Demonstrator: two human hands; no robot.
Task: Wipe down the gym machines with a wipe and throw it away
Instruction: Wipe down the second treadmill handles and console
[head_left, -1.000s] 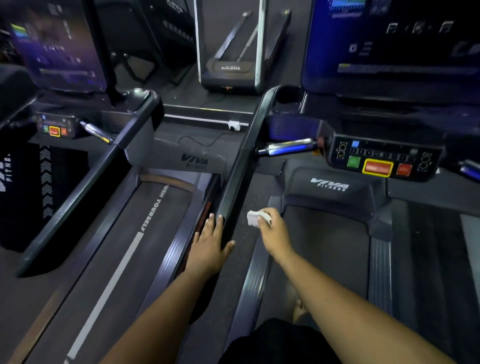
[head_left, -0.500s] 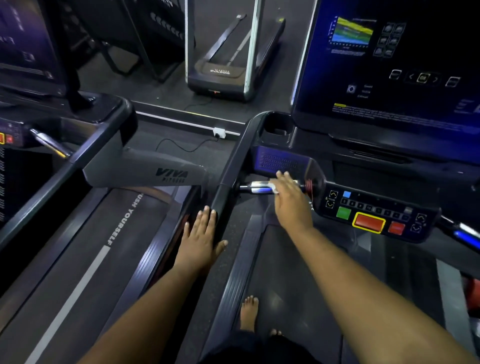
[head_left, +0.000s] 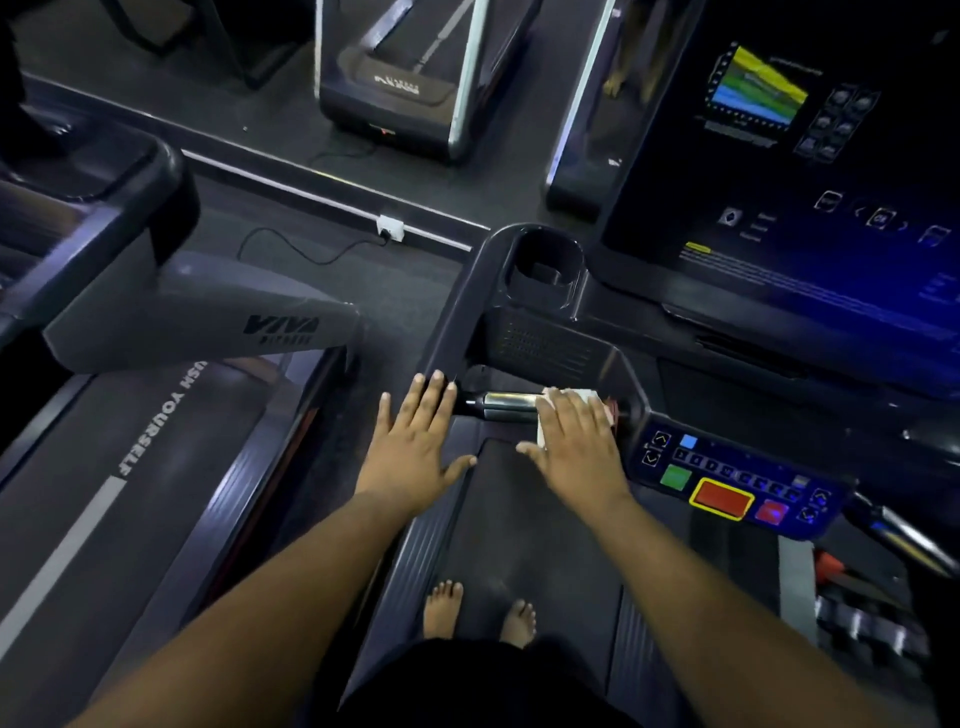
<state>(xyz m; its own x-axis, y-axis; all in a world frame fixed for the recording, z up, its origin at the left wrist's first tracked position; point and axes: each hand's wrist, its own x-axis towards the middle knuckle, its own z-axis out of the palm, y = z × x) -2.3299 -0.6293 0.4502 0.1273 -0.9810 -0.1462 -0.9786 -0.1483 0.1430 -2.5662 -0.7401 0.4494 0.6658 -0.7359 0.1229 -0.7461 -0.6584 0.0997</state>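
Fingers of the right hand (head_left: 574, 447) lie spread and straight, pressing the white wipe (head_left: 569, 402) onto the chrome grip bar (head_left: 506, 406) beside the control panel (head_left: 727, 483). Left hand (head_left: 415, 447) rests flat, released, on the black side handrail (head_left: 452, 332) of the treadmill.

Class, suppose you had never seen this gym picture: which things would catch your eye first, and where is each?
First, the two bare hands at centre: the right hand presses a white wipe onto the shiny metal handlebar, while the left hand rests flat on the dark side rail. Next, the glowing screen at upper right, and the coloured buttons of the control panel below it.
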